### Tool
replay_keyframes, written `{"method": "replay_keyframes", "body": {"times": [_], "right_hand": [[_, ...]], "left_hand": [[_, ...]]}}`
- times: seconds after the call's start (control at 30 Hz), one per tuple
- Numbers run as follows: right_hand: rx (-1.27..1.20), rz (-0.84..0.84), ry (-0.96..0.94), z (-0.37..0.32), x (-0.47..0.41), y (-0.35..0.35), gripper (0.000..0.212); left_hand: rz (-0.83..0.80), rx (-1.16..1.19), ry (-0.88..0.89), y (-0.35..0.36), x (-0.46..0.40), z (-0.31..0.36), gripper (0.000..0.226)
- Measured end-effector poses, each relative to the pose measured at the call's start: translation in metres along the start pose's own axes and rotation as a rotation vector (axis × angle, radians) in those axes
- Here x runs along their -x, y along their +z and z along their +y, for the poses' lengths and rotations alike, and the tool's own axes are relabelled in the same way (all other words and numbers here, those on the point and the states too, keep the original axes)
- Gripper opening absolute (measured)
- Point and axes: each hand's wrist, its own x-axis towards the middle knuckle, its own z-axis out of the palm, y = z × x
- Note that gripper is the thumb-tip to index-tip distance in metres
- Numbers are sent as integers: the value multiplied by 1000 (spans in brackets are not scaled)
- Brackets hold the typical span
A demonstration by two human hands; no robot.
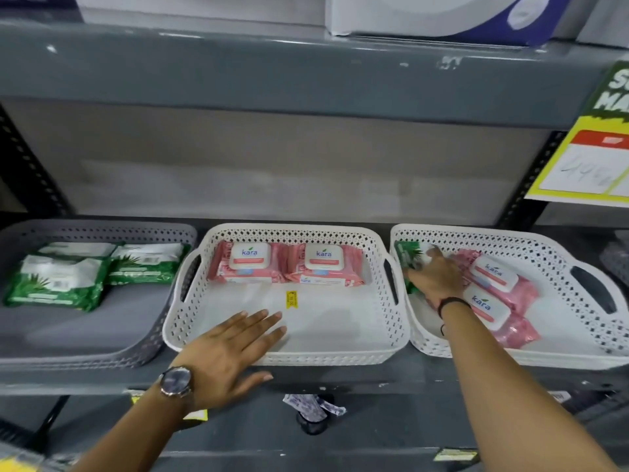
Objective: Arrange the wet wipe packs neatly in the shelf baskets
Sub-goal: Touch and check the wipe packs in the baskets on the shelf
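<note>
Three baskets stand side by side on a grey shelf. The grey basket (102, 349) on the left holds green wipe packs (54, 284). In the middle white basket (286, 356), two pink Kara packs (248, 262) lie along the back wall. The right white basket (578, 253) holds pink Kara packs (493, 287) and a green pack (410, 255) at its back left corner. My right hand (437, 275) is closed on that green pack. My left hand (235, 349) hovers flat, fingers apart, over the middle basket's front rim and holds nothing.
A yellow price sticker (292, 299) lies on the middle basket's floor. A yellow and green price sign (592, 158) hangs at the right. A white box (442, 15) sits on the shelf above. A small dark object (311, 413) shows below the shelf edge.
</note>
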Motion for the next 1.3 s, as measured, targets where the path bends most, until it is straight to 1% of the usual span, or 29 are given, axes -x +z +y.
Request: {"method": "replay_keyframes", "body": {"times": [0.07,0.2,0.27,0.33,0.4,0.5,0.57,0.67,0.8,0.83,0.9,1.0,1.07,1.13,1.23,1.3], "right_hand": [[-62,74,-1,-4,5,-10,56],[-135,266,-53,-28,21,-35,47],[-176,347,-155,-58,38,-38,46],[-263,388,-332,-92,58,-35,48],[-332,309,-502,-134,79,-21,51],[-388,107,-717,-196,111,19,54],[-347,-29,-827,-234,134,51,56],[-215,-171,-959,-279,161,98,60],[158,-346,-1063,-310,177,150,61],[256,-390,-1063,-313,180,160,62],[409,-425,-1047,-315,181,170,70],[486,-458,-1018,-316,180,173,79],[477,-488,-1016,-316,180,167,79],[385,-440,-1042,-313,180,157,70],[257,-217,-1055,-298,169,127,48],[210,-89,-986,-271,151,95,42]], "left_hand": [[-6,-24,-3,-2,3,-1,64],[1,-64,-78,-5,24,-22,65],[8,-65,-157,-7,48,-43,66],[24,-60,-229,-8,68,-63,67],[26,-65,-306,-9,90,-86,70],[37,-64,-410,-8,122,-120,74],[51,-42,-479,-5,141,-142,76],[62,-5,-548,1,162,-166,79],[71,31,-569,11,175,-179,78],[73,43,-568,14,177,-180,77],[78,58,-561,16,176,-180,77],[81,67,-554,15,175,-179,78],[95,85,-541,12,171,-176,78],[107,106,-494,7,162,-168,77],[122,96,-349,-3,130,-142,73],[131,106,-243,-9,100,-118,73]]}}
